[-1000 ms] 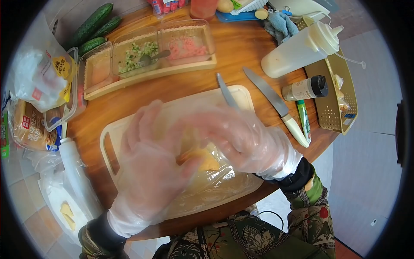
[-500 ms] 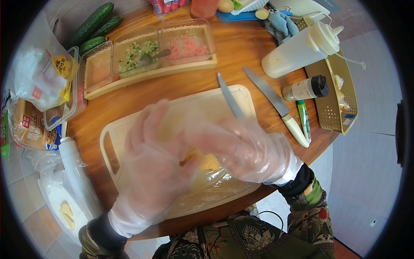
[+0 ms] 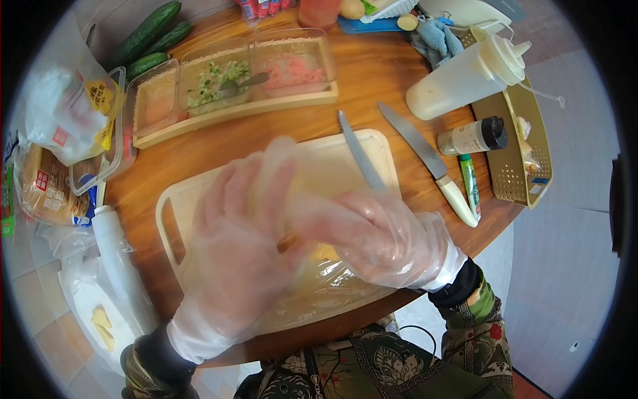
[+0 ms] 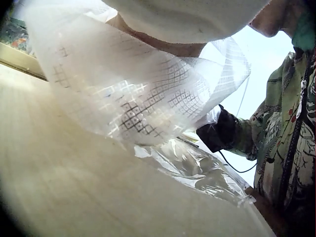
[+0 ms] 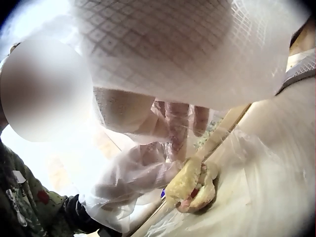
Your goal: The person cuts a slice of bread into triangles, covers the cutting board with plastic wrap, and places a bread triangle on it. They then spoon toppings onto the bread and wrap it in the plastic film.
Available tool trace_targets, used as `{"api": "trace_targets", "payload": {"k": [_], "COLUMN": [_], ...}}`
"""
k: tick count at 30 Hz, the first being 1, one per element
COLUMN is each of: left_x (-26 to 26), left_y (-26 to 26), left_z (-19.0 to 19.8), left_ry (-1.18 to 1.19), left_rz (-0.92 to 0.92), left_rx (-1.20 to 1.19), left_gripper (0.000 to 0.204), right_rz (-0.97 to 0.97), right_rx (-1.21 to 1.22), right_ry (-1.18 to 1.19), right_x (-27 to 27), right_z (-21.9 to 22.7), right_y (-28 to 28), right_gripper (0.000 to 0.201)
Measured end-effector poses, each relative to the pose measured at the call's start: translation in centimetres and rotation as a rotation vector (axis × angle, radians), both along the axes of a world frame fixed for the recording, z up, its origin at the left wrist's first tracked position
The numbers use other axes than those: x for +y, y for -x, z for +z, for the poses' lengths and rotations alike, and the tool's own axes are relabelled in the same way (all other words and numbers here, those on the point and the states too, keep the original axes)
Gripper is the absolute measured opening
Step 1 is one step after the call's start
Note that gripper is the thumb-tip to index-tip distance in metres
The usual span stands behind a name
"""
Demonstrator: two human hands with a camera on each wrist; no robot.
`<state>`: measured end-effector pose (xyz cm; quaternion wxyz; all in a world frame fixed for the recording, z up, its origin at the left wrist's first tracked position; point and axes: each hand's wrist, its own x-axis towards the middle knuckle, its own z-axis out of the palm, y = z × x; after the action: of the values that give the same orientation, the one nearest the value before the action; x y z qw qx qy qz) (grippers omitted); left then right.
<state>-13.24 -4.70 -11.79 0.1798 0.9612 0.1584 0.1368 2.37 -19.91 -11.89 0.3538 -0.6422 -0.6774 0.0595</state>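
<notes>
Both hands wear clear plastic gloves and are close together over a white cutting board (image 3: 319,159). Between and below them, a filled piece of bread (image 5: 190,187) rests on clear plastic film (image 4: 197,173); the hands mostly cover it in the head view. My left hand (image 3: 242,233) has its fingers extended, pointing away from the body, with the thumb near the bread. Opposite it, my right hand (image 3: 392,243) has bent fingers reaching toward the left hand's fingers. Blur and glove plastic hide the right fingertips, so I cannot tell whether they pinch anything.
A knife (image 3: 359,153) lies on the board's far edge, another knife (image 3: 425,159) right of it. Beyond stands a tray (image 3: 232,110) of chopped fillings. Right are a squeeze bottle (image 3: 458,80), spice jar (image 3: 468,136) and basket (image 3: 512,166); left, a film roll (image 3: 119,259).
The left hand's fingers have straightened and reach farther up. My right hand has shifted slightly right and toward the body, showing more of the knife on the board. The bread is more covered.
</notes>
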Motion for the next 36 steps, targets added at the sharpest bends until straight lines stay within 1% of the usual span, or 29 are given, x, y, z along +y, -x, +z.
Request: {"api": "trace_targets", "payload": {"k": [1, 3, 4, 6, 7, 9, 12, 16, 18, 19, 21, 22, 24, 25, 27, 28, 30, 31, 33, 34, 36], "left_x": [0.0, 0.0, 0.0, 0.0, 0.0, -0.1, -0.2, -0.1, -0.1, -0.2, -0.2, -0.1, 0.1, 0.5, 1.5, 2.0, 3.0, 3.4, 4.5, 5.0, 5.9], "left_y": [0.1, 0.3, 0.3, 0.3, 0.3, 0.4, 0.4, 0.3, 0.4, 0.4, 0.4, 0.5, 0.6, 0.6, 0.6, 0.8, 1.2, 1.2, 0.9, 1.0, 1.0], "left_z": [0.1, 0.3, 0.5, 0.6, 0.6, 0.7, 0.7, 0.9, 0.8, 0.8, 0.8, 0.8, 1.0, 1.1, 1.4, 1.3, 1.1, 1.8, 3.9, 3.6, 2.6], "left_ry": [0.000, -0.030, -0.030, -0.025, -0.024, 0.000, -0.027, 0.008, 0.004, 0.005, -0.031, -0.030, -0.031, -0.031, 0.226, 0.227, 0.456, 0.455, 0.319, 0.320, 0.276], "left_rz": [0.002, -0.030, -0.028, -0.028, -0.026, -0.011, 0.006, 0.007, 0.000, 0.002, 0.008, 0.011, -0.031, -0.029, -0.085, -0.081, -0.085, -0.072, -0.114, -0.099, -0.237], "left_rx": [0.001, 0.107, 0.107, 0.131, 0.131, 0.148, 0.148, 0.151, 0.148, 0.147, 0.146, 0.146, 0.166, 0.167, 0.200, 0.202, 0.070, 0.073, 0.189, 0.191, 0.103], "left_gripper": [0.083, 0.090, 0.090, 0.089, 0.089, 0.086, 0.083, 0.083, 0.082, 0.082, 0.082, 0.082, 0.083, 0.083, 0.081, 0.081, 0.078, 0.078, 0.077, 0.077, 0.078], "right_rz": [0.002, 0.026, 0.028, 0.081, 0.084, 0.040, 0.035, 0.113, 0.065, 0.067, -0.074, -0.070, 0.038, 0.040, -0.002, 0.002, 0.000, 0.012, 0.016, 0.030, -0.030], "right_rx": [0.001, 0.114, 0.114, 0.196, 0.196, 0.084, 0.037, 0.124, 0.043, 0.043, 0.064, 0.064, 0.112, 0.113, 0.006, 0.008, 0.080, 0.085, 0.128, 0.131, 0.106], "right_ry": [0.000, 0.114, 0.113, -0.022, -0.021, -0.030, -0.014, 0.008, -0.010, -0.009, -0.030, -0.030, 0.002, 0.002, -0.036, -0.036, 0.085, 0.083, 0.072, 0.073, 0.068], "right_x": [-0.1, -0.1, 0.0, 0.1, 0.0, -0.3, -0.4, 0.3, 0.0, -0.1, -0.2, -0.1, 0.0, 0.2, 0.3, 0.2, -0.2, -0.1, 0.4, 0.5, 0.6], "right_z": [0.2, 0.5, 0.2, -0.7, -0.6, -0.3, -0.5, -0.1, -0.6, -0.6, -0.4, -0.3, 0.0, 0.0, 0.0, 0.0, -0.1, 0.1, 0.5, 0.4, 0.1], "right_y": [0.0, 0.0, 0.0, 0.0, 0.0, 0.2, 0.4, 0.4, 0.7, 1.1, 1.9, 1.8, 1.2, 1.2, 1.2, 1.3, 1.2, 1.2, 1.3, 1.4, 1.8], "right_gripper": [0.042, 0.043, 0.043, 0.066, 0.066, 0.066, 0.065, 0.064, 0.061, 0.061, 0.058, 0.058, 0.057, 0.057, 0.050, 0.050, 0.051, 0.051, 0.049, 0.049, 0.050]}}
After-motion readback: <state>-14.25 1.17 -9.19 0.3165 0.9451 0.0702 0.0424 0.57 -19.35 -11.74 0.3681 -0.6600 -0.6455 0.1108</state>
